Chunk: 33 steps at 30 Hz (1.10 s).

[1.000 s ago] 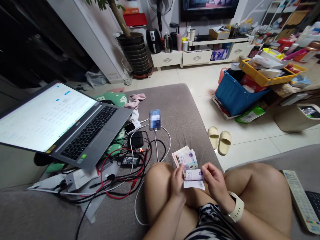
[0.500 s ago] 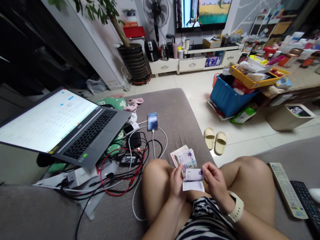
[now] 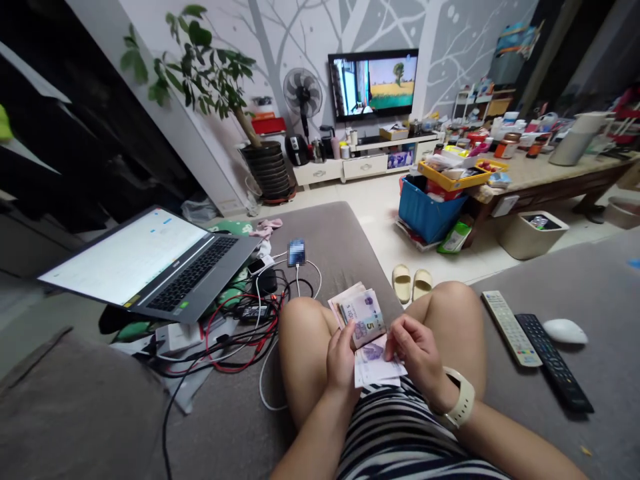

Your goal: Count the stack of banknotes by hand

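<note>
**First speaker:** Banknotes (image 3: 367, 317) fan out above a person's lap, between bent knees on a gray sofa (image 3: 340, 233). Where is the grip?

**Second speaker:** The left hand (image 3: 341, 358) clasps the bunch at its left side, thumb on top. The right hand (image 3: 413, 353) has its fingers curled at the folded-down lower notes; whether they pinch one, I cannot tell.

**First speaker:** What could go wrong?

**Second speaker:** By my reading, the left thumb is the main hold. Should it ease, the loose fan could slide apart onto the striped clothing (image 3: 395, 427). Thin notes may also cling together, so two could pass as one, and a tug from the right hand could crease or pull out the wrong note.

**First speaker:** Any legible print?

**Second speaker:** A bold "5" stands on the uppermost upright note. The laptop (image 3: 200, 293) carries what looks like an "acer" mark beneath its screen; the on-screen text is too small to read, as are the button labels on the pale remote (image 3: 510, 328) and black remote (image 3: 555, 363).
</note>
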{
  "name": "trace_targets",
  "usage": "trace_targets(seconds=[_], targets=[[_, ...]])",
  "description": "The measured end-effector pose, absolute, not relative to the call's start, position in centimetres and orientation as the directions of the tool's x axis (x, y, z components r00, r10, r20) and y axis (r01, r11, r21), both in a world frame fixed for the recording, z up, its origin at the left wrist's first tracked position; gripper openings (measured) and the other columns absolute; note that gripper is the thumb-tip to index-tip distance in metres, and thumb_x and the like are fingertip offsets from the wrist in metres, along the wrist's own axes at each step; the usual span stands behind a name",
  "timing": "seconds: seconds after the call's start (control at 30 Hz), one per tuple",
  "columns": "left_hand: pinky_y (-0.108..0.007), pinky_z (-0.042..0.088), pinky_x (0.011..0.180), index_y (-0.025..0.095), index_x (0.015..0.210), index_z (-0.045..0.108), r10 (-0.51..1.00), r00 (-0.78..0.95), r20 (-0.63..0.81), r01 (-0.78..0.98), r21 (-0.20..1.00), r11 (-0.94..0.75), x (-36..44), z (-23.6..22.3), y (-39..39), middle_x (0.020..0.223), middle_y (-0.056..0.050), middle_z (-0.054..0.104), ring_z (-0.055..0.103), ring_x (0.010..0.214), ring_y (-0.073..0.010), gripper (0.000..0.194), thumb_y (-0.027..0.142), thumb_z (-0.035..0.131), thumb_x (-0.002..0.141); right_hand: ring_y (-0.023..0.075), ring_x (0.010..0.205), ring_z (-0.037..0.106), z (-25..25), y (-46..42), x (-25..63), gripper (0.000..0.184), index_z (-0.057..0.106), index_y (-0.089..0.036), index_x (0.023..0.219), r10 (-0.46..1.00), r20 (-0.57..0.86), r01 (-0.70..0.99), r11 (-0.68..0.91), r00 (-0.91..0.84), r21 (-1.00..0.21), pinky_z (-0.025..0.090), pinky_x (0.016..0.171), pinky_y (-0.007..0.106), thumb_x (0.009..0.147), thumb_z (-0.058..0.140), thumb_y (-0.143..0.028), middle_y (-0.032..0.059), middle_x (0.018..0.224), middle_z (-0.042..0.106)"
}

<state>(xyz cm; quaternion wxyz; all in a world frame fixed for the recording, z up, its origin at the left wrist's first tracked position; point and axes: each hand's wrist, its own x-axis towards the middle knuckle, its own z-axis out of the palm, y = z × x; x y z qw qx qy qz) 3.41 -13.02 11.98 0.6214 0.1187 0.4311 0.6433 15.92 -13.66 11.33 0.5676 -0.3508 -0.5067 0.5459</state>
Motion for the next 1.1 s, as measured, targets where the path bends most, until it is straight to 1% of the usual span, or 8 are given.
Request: trace_targets(seconds=[0.27, 0.33, 0.4, 0.5, 0.63, 0.8, 0.93, 1.1], targets=[[-0.038, 0.057, 0.079, 0.011, 0.096, 0.072, 0.957, -0.121, -0.265, -0.631, 0.764, 0.132, 6.0, 14.1, -19.6, 0.082, -0.010, 0.077, 0.073, 0.087, -0.0293, 0.032, 0.029, 0.074, 0.070, 0.0123, 0.059, 0.047, 11.6, -18.0, 18.9, 0.030, 0.052, -0.020, 0.081, 0.960, 0.260, -0.205, 0.277, 0.106, -0.939, 0.040, 0.056, 0.024, 0.085, 0.067, -0.045, -0.0033, 0.068, 0.051], [-0.039, 0.057, 0.079, 0.012, 0.098, 0.072, 0.964, -0.100, -0.246, -0.627, 0.768, 0.131, 6.4, 14.0, -20.6, 0.083, -0.011, 0.077, 0.073, 0.087, -0.0297, 0.035, 0.030, 0.076, 0.068, 0.0157, 0.073, 0.055, 11.6, -18.7, 19.1, 0.032, 0.056, -0.020, 0.099, 0.955, 0.270, -0.166, 0.288, 0.123, -0.943, 0.047, 0.066, 0.027, 0.083, 0.067, -0.046, 0.0021, 0.086, 0.060], [-0.038, 0.056, 0.078, 0.011, 0.099, 0.071, 0.969, -0.076, -0.234, -0.610, 0.780, 0.140, 6.8, 13.9, -21.4, 0.084, -0.011, 0.077, 0.072, 0.087, -0.0299, 0.040, 0.032, 0.078, 0.065, 0.0221, 0.097, 0.060, 11.3, -19.2, 19.0, 0.047, 0.054, -0.022, 0.122, 0.960, 0.271, -0.168, 0.280, 0.076, -0.945, 0.050, 0.083, 0.034, 0.084, 0.067, -0.047, 0.0092, 0.115, 0.061], [-0.036, 0.055, 0.074, 0.011, 0.094, 0.073, 0.967, -0.043, -0.250, -0.547, 0.816, 0.186, 7.3, 13.6, -22.1, 0.082, -0.012, 0.077, 0.072, 0.084, -0.0302, 0.045, 0.038, 0.082, 0.059, 0.0280, 0.132, 0.045, 10.6, -19.5, 18.7, 0.064, 0.043, -0.025, 0.140, 0.959, 0.276, -0.245, 0.252, -0.070, -0.936, 0.036, 0.110, 0.045, 0.085, 0.065, -0.048, 0.0113, 0.145, 0.048], [-0.033, 0.053, 0.067, 0.013, 0.074, 0.074, 0.968, -0.084, -0.237, -0.443, 0.879, 0.176, 8.0, 13.9, -22.4, 0.073, -0.010, 0.075, 0.071, 0.082, -0.0305, 0.041, 0.045, 0.084, 0.052, 0.0284, 0.143, 0.032, 9.5, -19.7, 19.0, 0.079, 0.033, -0.026, 0.148, 0.955, 0.242, -0.308, 0.181, -0.170, -0.934, 0.021, 0.118, 0.049, 0.082, 0.070, -0.048, 0.0096, 0.156, 0.034], [-0.034, 0.054, 0.072, 0.014, 0.067, 0.073, 0.968, -0.080, -0.238, -0.451, 0.875, 0.178, 8.7, 14.2, -22.3, 0.070, -0.009, 0.075, 0.071, 0.084, -0.0309, 0.034, 0.042, 0.084, 0.050, 0.0277, 0.137, 0.040, 9.5, -20.0, 19.9, 0.080, 0.038, -0.024, 0.145, 0.960, 0.258, -0.329, 0.209, -0.111, -0.921, 0.032, 0.113, 0.045, 0.077, 0.076, -0.044, 0.0118, 0.150, 0.042], [-0.035, 0.055, 0.072, 0.013, 0.076, 0.073, 0.962, -0.064, -0.266, -0.506, 0.840, 0.198, 8.3, 13.8, -22.2, 0.076, -0.009, 0.076, 0.072, 0.082, -0.0296, 0.030, 0.035, 0.081, 0.057, 0.0234, 0.100, 0.060, 10.1, -20.2, 20.2, 0.055, 0.053, -0.020, 0.124, 0.969, 0.233, -0.251, 0.248, 0.088, -0.936, 0.049, 0.086, 0.036, 0.078, 0.073, -0.041, 0.0095, 0.112, 0.062], [-0.028, 0.054, 0.064, 0.011, 0.083, 0.074, 0.965, -0.079, -0.250, -0.507, 0.843, 0.178, 6.9, 13.5, -22.5, 0.079, -0.010, 0.076, 0.072, 0.074, -0.0239, 0.027, 0.032, 0.077, 0.067, 0.0146, 0.065, 0.050, 10.4, -20.2, 19.6, 0.031, 0.056, -0.020, 0.089, 0.955, 0.255, -0.228, 0.285, 0.152, -0.931, 0.043, 0.059, 0.026, 0.077, 0.072, -0.044, -0.0017, 0.073, 0.054]])
